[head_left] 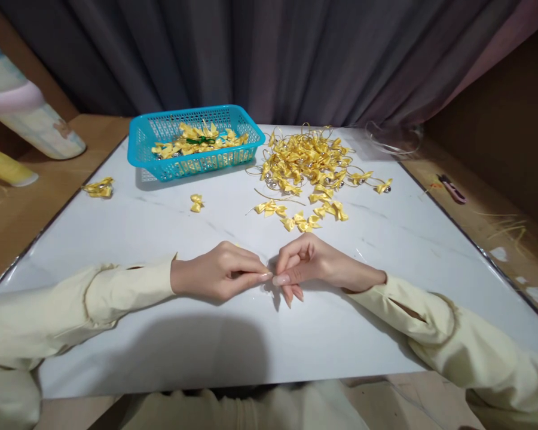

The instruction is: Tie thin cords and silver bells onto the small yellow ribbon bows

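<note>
My left hand (219, 276) and my right hand (314, 266) meet fingertip to fingertip low over the white tabletop (233, 334), both with fingers pinched together. Whatever they pinch is hidden between the fingertips; I cannot make it out. A heap of yellow ribbon bows with small silver bells (309, 161) lies beyond my right hand. A few loose bows (301, 222) sit closest to my right hand, and a single bow (196, 202) lies apart on the left.
A turquoise plastic basket (147, 143) holding more yellow bows stands at the back left. Another yellow bow (99, 188) lies at the left edge. Small pink snips (451, 189) rest on the wooden surface at right. A clear plastic bag (394, 137) lies near the dark curtain.
</note>
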`<state>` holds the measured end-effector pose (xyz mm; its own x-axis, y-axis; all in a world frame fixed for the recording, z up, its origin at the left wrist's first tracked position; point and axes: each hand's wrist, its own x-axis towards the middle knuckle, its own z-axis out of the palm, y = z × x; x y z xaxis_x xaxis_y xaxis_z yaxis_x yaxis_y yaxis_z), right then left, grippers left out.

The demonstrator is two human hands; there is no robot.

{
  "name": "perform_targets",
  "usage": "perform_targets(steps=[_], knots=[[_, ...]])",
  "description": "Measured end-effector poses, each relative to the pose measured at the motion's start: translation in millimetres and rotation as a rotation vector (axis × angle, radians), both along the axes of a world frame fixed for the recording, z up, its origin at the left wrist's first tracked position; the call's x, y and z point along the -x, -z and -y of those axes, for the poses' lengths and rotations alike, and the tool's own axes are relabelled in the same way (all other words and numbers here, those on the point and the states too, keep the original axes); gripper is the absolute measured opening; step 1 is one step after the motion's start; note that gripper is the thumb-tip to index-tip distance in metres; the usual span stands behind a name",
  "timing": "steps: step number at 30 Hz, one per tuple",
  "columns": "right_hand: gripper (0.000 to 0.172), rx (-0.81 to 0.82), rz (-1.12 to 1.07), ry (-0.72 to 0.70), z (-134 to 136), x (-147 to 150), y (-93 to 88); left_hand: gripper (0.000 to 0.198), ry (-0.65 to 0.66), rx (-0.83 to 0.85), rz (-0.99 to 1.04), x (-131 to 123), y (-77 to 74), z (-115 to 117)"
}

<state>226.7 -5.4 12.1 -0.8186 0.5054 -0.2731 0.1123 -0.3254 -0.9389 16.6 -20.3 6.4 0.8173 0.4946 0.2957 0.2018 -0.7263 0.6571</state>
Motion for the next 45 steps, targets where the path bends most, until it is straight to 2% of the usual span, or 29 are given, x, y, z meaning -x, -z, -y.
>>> perform_targets(steps=[12,19,45], knots=[[0.022,-0.039,0.064,0.032,1.0,2.5,-4.3,0.027,-0.022,-0.121,-0.020,0.8,3.3,1.2],[0.020,-0.057,0.028,0.030,0.9,0.7,-1.9,0.031,0.002,-0.233,-0.032,1.4,7.4,1.6],[0.019,-0.059,0.039,0.059,0.9,1.4,-2.1,0.029,-0.007,-0.255,-0.033,1.7,9.2,1.5]])
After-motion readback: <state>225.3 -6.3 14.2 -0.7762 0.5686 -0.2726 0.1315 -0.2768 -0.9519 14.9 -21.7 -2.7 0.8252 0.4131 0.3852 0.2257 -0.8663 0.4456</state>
